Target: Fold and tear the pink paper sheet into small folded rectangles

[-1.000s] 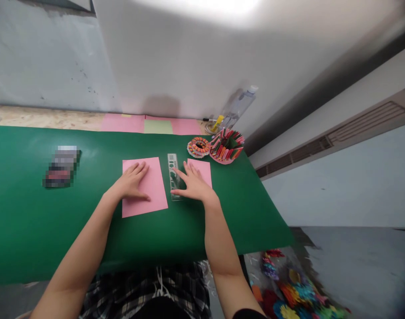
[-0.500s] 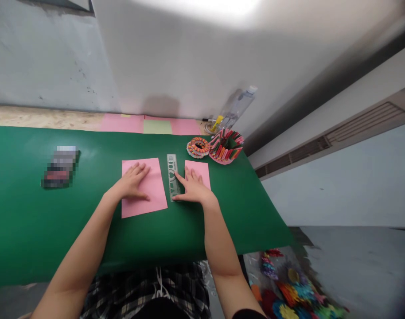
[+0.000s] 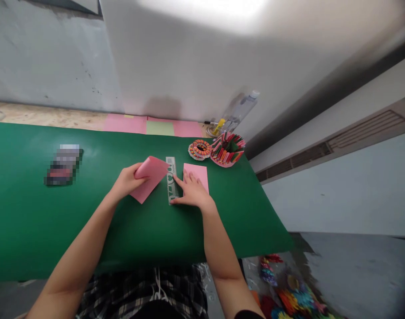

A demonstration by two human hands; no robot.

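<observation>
On the green tabletop (image 3: pixel 29 221), at far left, lies a pixelated dark oblong object (image 3: pixel 63 165). Right of it, your left hand (image 3: pixel 126 179) pinches a pink sheet (image 3: pixel 152 173) between thumb and fingers; the sheet is bent over and tilted, its right corner meeting or overhanging a clear stencil ruler (image 3: pixel 172 188), touching or not you cannot tell. The ruler lies lengthwise, pointing away from you, between your hands. Your right hand (image 3: pixel 193 191) is spread wide and flat, thumb and index finger reaching the ruler, the other fingers over a smaller pink paper (image 3: pixel 200 171). Beyond it, rightward, sit an orange-and-white ring (image 3: pixel 205 145) and a folded-paper basket (image 3: pixel 226 153).
</observation>
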